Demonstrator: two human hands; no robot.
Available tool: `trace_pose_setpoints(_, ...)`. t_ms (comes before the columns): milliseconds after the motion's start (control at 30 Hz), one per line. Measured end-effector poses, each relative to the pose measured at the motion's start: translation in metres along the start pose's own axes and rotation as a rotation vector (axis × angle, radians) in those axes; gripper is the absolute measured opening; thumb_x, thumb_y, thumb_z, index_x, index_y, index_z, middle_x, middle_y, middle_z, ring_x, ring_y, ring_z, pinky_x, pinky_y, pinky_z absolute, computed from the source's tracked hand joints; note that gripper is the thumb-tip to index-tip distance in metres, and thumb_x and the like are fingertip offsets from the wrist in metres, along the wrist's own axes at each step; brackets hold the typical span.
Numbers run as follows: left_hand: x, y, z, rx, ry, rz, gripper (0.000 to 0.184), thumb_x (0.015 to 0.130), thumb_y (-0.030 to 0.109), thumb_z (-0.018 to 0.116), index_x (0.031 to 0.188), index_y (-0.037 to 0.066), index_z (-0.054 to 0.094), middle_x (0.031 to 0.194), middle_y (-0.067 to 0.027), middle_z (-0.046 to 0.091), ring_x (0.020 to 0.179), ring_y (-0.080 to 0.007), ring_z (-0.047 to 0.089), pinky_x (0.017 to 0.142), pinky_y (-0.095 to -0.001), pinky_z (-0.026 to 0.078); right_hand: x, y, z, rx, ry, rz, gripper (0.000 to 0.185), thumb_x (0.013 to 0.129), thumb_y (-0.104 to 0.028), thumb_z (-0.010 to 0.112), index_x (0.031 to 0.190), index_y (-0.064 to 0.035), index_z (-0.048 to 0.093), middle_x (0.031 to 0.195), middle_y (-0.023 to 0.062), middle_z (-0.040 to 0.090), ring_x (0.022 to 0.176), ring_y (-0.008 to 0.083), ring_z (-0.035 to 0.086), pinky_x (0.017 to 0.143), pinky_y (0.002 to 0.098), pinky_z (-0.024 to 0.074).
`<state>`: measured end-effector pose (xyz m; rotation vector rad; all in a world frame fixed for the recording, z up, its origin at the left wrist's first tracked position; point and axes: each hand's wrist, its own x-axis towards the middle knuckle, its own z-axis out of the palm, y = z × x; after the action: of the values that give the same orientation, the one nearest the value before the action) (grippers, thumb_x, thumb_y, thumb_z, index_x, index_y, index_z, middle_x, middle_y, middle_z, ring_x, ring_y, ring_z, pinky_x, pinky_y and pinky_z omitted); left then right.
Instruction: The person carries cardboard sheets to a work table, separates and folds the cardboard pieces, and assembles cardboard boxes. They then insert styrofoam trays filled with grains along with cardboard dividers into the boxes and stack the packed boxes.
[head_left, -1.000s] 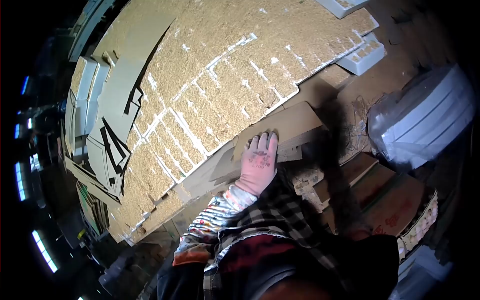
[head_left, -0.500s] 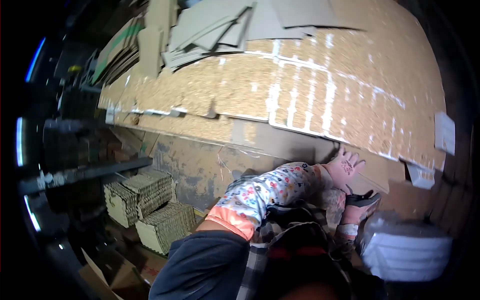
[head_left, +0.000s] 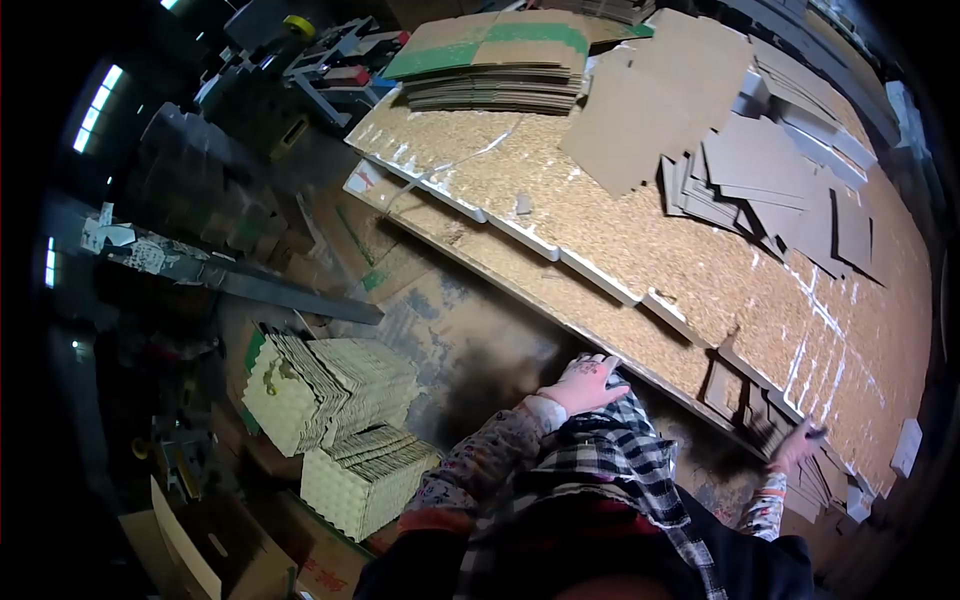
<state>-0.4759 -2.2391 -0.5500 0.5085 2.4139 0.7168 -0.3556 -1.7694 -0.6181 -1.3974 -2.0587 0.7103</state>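
Note:
My left hand (head_left: 588,385) lies palm down over the black-and-white checked apron (head_left: 590,455) on my lap, close to the table's lower front ledge. Its fingers are stretched out and hold nothing I can see. My right hand (head_left: 797,447) is at the table's front edge, beside flat cardboard pieces (head_left: 765,418) in the gap under the tabletop. Dark patches show at its fingertips; its grip is too small and blurred to make out. Grey cardboard sheets (head_left: 755,165) lie loosely overlapped on the chipboard tabletop (head_left: 640,255).
Green-striped flattened cartons (head_left: 490,65) are stacked at the table's far left. Moulded pulp trays (head_left: 365,480) stand in stacks on the floor to my left, near an open carton (head_left: 215,540). A metal beam (head_left: 250,290) juts in from the left.
My view has swung left. My left hand has drawn back from the table edge onto the apron. My right hand has moved from near my lap to the table's front edge.

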Motion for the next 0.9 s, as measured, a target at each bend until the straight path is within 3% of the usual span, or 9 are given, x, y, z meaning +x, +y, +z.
trace_pose_setpoints(167, 0.024, -0.1, -0.087, -0.066, 0.026, 0.023, 0.059, 0.083, 0.041, 0.058, 0.124, -0.001, 0.047, 0.116, -0.0243, 0.054, 0.112, -0.0367, 0.05, 0.095, -0.041, 0.04, -0.23, -0.259, 0.128, 0.622, -1.282, -0.173, 0.036, 0.094, -0.021, 0.049, 0.122, 0.002, 0.052, 0.113, 0.0092, 0.059, 0.102, 0.0178, 0.057, 0.091, 0.0293, 0.0438)
trace_pose_setpoints(200, 0.024, -0.126, -0.119, -0.094, 0.093, 0.02, 0.058, 0.083, 0.04, 0.059, 0.122, -0.001, 0.048, 0.115, -0.0245, 0.054, 0.11, -0.0365, 0.051, 0.094, -0.0406, 0.041, -0.278, -0.285, 0.157, 0.744, -1.498, 0.294, 0.036, 0.094, -0.02, 0.048, 0.122, 0.0035, 0.051, 0.112, 0.0091, 0.059, 0.1, 0.0175, 0.058, 0.09, 0.0295, 0.0445)
trace_pose_setpoints(300, -0.001, -0.216, -0.213, -0.214, 0.341, -0.04, 0.054, 0.081, 0.036, 0.064, 0.116, -0.003, 0.053, 0.113, -0.0244, 0.056, 0.106, -0.0353, 0.054, 0.092, -0.0399, 0.043, -0.379, -0.331, 0.238, 0.649, -1.779, -0.482, 0.035, 0.095, -0.022, 0.047, 0.123, 0.0, 0.048, 0.11, 0.0111, 0.058, 0.097, 0.0212, 0.058, 0.088, 0.0339, 0.0468)
trace_pose_setpoints(367, -0.016, -0.27, -0.292, -0.144, 0.455, -0.203, 0.052, 0.081, 0.033, 0.065, 0.115, -0.003, 0.053, 0.113, -0.0229, 0.057, 0.109, -0.0331, 0.054, 0.093, -0.0391, 0.043, -0.436, -0.363, 0.283, 0.82, -1.94, -0.16, 0.035, 0.097, -0.024, 0.045, 0.125, -0.0028, 0.045, 0.109, 0.0133, 0.057, 0.095, 0.0248, 0.058, 0.088, 0.0391, 0.048)
trace_pose_setpoints(400, -0.02, -0.309, -0.324, -0.106, 0.498, -0.268, 0.053, 0.08, 0.034, 0.066, 0.115, -0.003, 0.053, 0.113, -0.0233, 0.057, 0.108, -0.0335, 0.055, 0.092, -0.0395, 0.044, -0.455, -0.385, 0.305, 0.962, -2.085, 0.68, 0.031, 0.097, -0.02, 0.044, 0.122, -0.0017, 0.044, 0.097, 0.0097, 0.053, 0.083, 0.0195, 0.053, 0.083, 0.0332, 0.0482)
trace_pose_setpoints(600, 0.047, -0.548, -0.528, 0.427, 0.827, -0.334, 0.071, 0.075, 0.052, 0.064, 0.119, -0.001, 0.049, 0.115, -0.0221, 0.052, 0.109, -0.037, 0.05, 0.093, -0.0427, 0.04, -0.541, -0.485, 0.363, 1.121, -1.382, 0.785, 0.06, 0.086, -0.001, 0.059, 0.135, -0.0039, 0.026, 0.09, 0.008, 0.055, 0.087, 0.0211, 0.058, 0.087, 0.0337, 0.0489)
trace_pose_setpoints(633, 0.076, -0.602, -0.559, 0.419, 0.775, -0.321, 0.079, 0.074, 0.055, 0.063, 0.125, -0.003, 0.046, 0.123, -0.0237, 0.05, 0.115, -0.0374, 0.046, 0.097, -0.042, 0.037, -0.565, -0.474, 0.378, 0.957, -1.179, -0.042, 0.069, 0.083, 0.003, 0.062, 0.138, -0.0053, 0.021, 0.1, 0.0106, 0.057, 0.094, 0.0238, 0.06, 0.09, 0.0358, 0.0482)
trace_pose_setpoints(767, 0.167, -0.695, -0.619, -0.906, 0.161, -0.246, 0.071, 0.081, 0.05, 0.063, 0.131, 0.002, 0.044, 0.123, -0.0136, 0.054, 0.113, -0.0241, 0.051, 0.094, -0.0343, 0.041, -0.597, -0.449, 0.43, 0.403, -0.475, -0.22, 0.102, 0.062, -0.017, 0.084, 0.139, 0.003, 0.02, 0.137, 0.019, 0.035, 0.127, 0.0288, 0.037, 0.106, 0.0369, 0.0325)
trace_pose_setpoints(900, 0.151, -0.641, -0.617, -1.081, 0.112, -0.331, 0.054, 0.087, 0.032, 0.063, 0.13, 0.005, 0.044, 0.119, -0.0072, 0.055, 0.106, -0.016, 0.053, 0.091, -0.0312, 0.043, -0.606, -0.442, 0.462, 0.048, -0.129, -0.374, 0.108, 0.057, -0.022, 0.086, 0.141, 0.0003, 0.021, 0.138, 0.0203, 0.035, 0.131, 0.0315, 0.032, 0.11, 0.0371, 0.0258)
